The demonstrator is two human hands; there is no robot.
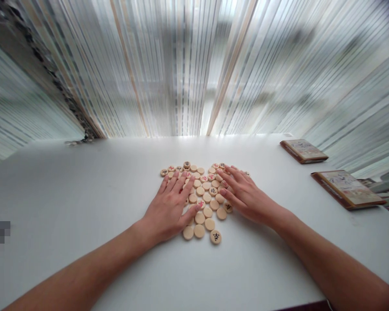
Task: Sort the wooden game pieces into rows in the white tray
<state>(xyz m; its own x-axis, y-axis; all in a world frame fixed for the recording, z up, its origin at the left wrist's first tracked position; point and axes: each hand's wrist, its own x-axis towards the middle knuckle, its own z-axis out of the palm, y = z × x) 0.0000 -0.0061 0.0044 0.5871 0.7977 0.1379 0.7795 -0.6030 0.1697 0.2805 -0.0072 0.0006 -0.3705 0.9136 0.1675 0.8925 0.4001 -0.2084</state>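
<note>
Left hand [168, 207]: stretching palm-down over pieces [199, 231], fingers slightly spread, no pinch showing.
Right hand [246, 194]: covering their right edge, fingers slightly parted, thumb standing off, no pinch showing.
Pieces: lying center frame, between and under both hands; probably feeling light, stiff, smooth, not fragile, likely gripping best by the rims; showing pale wood-toned discs, some bearing red or black characters, others turning blank faces up.
White table [84, 203]: spreading underneath.
Flat cases [348, 188]: lying right of frame.
Curtain [158, 65]: hanging across top.
</note>
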